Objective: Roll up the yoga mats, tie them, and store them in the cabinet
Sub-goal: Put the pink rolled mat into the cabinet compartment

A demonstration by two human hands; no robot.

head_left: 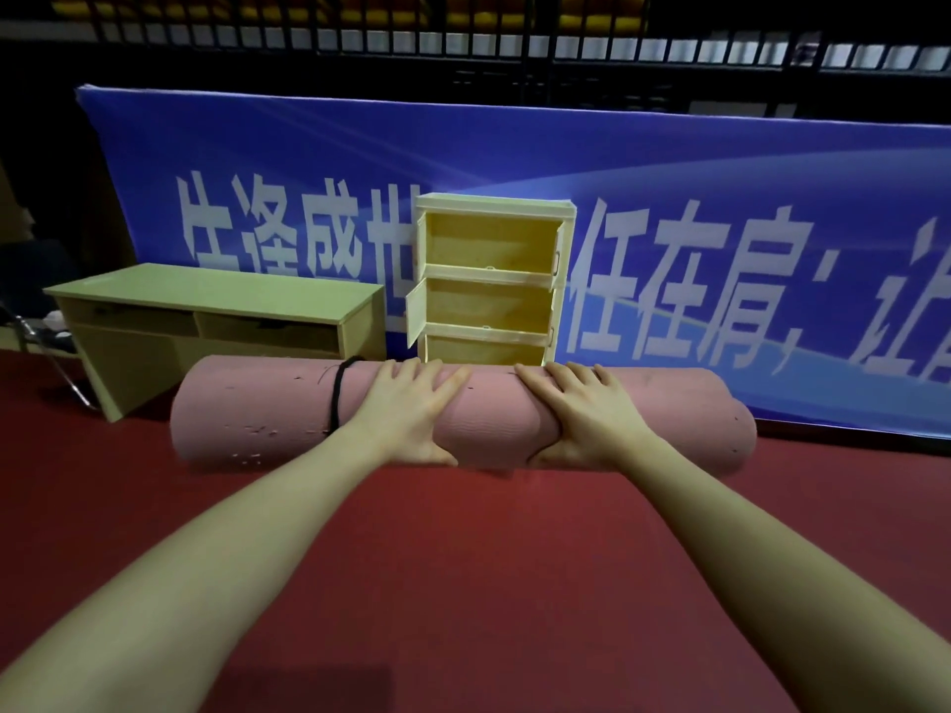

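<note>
A pink yoga mat (494, 424) is rolled into a thick cylinder and held level in front of me. My left hand (411, 414) and my right hand (576, 419) grip its middle, fingers over the top and thumbs under the near side. A black band (337, 398) loops round the roll left of my left hand. Behind the roll stands a cream cabinet (491, 280) with three open compartments and its small doors swung aside.
A low light-green desk (216, 295) stands at the left, its legs on the red floor (463, 584). A blue banner (720, 239) with white characters covers the back wall. A metal chair frame (31, 342) is at the far left edge.
</note>
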